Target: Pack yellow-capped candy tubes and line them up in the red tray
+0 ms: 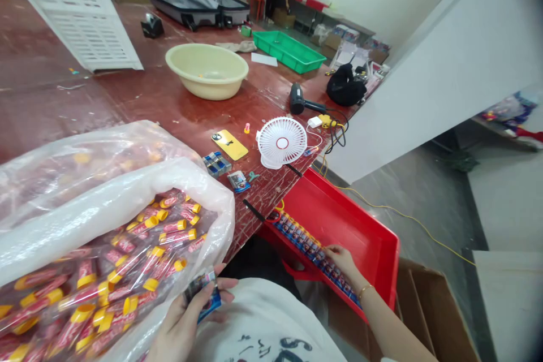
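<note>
Biggest thing here is the worn red table [127,104]; a clear plastic bag [114,206] sprawls over its near left part, mouth open on loads of pink tubes [146,226] with yellow caps; off the table's right edge sits a deep red tray [360,232], mostly bare inside, with a long row of blue packets [305,246] packed close together along the side nearest the body.

Next size down, a cream basin [203,90] stands farther back; nearer are a white fan [282,143] and a yellow phone [229,144], with a loose packet [238,181] on the table just beyond the bag's mouth.

As for hands, the left hand [189,308] is closed around a held packet [207,302], thumb on one face and fingers spread behind; could be more than one in there, can't tell; the right hand [339,257] is down at the row, fingers drawn in narrow and touching it, but whether they're pinching one I can't tell.

My guess on handling: light, fairly stiff, slick if that shine is plastic film, so a bit slippery; I'd take one by its two long edges and not squeeze the middle, since the wrap might crease.
</note>
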A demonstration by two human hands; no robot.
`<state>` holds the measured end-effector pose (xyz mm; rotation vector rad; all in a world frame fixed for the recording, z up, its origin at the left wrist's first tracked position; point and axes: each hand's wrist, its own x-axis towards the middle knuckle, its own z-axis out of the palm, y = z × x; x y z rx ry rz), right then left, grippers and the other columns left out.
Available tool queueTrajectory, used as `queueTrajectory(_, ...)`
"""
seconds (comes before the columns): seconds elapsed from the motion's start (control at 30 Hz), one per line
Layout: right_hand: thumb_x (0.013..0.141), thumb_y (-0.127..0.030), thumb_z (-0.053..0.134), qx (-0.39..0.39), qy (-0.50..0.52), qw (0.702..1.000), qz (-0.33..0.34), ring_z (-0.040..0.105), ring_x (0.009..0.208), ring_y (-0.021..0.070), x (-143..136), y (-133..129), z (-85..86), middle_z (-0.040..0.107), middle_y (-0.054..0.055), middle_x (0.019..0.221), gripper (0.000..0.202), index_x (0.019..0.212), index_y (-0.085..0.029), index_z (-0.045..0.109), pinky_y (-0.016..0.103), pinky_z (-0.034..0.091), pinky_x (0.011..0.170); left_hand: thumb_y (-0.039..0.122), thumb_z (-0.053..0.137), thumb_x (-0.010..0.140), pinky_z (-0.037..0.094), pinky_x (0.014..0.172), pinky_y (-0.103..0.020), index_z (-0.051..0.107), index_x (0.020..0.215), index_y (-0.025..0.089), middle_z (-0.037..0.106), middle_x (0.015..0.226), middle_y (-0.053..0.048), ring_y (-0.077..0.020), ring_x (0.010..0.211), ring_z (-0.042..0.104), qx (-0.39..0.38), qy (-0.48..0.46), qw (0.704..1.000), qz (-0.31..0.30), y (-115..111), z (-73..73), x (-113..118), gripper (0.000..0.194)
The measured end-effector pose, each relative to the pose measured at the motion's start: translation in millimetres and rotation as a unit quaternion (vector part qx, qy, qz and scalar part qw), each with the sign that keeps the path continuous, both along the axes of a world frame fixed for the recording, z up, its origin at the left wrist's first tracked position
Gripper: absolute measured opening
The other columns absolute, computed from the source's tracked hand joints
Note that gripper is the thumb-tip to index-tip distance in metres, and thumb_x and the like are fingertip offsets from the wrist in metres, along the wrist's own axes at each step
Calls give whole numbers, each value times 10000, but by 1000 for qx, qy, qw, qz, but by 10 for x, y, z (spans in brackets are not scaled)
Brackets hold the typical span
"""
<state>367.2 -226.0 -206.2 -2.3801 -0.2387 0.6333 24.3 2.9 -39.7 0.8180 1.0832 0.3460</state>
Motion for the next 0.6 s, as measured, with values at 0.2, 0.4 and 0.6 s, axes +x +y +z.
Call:
queueTrajectory(0.2, 628, -273, 617, 49, -116, 991, 37, 547, 623, 211, -63, 233, 297, 572, 32, 733, 271, 873, -172, 561, 371, 481, 609, 450, 786, 619, 593, 700, -380, 722, 968, 199, 768, 944, -81, -300, 854, 711, -11, 14, 1000, 26, 114, 41, -94, 435)
queueTrajectory(0.4, 809, -198, 509, 287, -202, 857, 378, 577, 874, 232, -1034, 1894, 1092, 590, 84, 933, 130, 929, -243, 530, 376, 479, 796, 409, 824, 572, 566, 561, -296, 723, 883, 143, 763, 729, -73, -224, 641, 704, 32, 18, 991, 131, 282, 101, -209, 422)
queueTrajectory(0.6, 799, -74, 443, 153, -204, 777, 576, 548, 1087, 322, -2257, 3325, 1369, 585, 210, 1149, 317, 1103, -116, 526, 448, 451, 893, 386, 761, 672, 562, 571, -316, 700, 988, 164, 763, 906, -99, -251, 807, 699, 29, -29, 976, 215, 350, 101, -370, 391)
